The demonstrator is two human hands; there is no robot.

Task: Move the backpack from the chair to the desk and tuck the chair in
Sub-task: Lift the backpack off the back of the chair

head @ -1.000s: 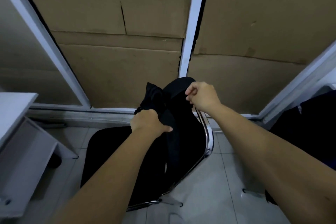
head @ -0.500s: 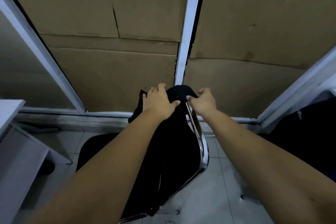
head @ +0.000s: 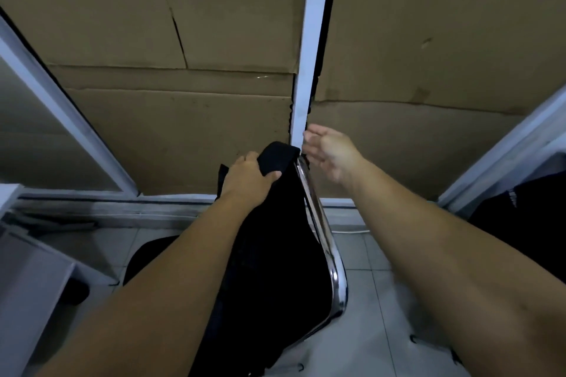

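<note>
Gripping the backpack (head: 275, 254) top, left hand (head: 249, 176); right hand (head: 332, 153) open beside it.

An office or storeroom corner: stacked cardboard cartons (head: 183, 40) (one stamped "JANGAN DIBANTING"), chrome-framed chair (head: 330, 254), tiled floor (head: 367, 254).

Right hand (head: 329, 151) motion-blurred; backpack (head: 275, 242) merges with black chair (head: 332, 260), boundary unclear; desk (head: 6, 196) cut off left

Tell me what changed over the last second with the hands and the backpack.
The left hand moved up from the bunched strap to clamp the black top edge of the backpack. The right hand let go, and its fingers now spread open beside the chrome chair frame. The backpack stayed on the chair; the cardboard boxes are unchanged.
</note>
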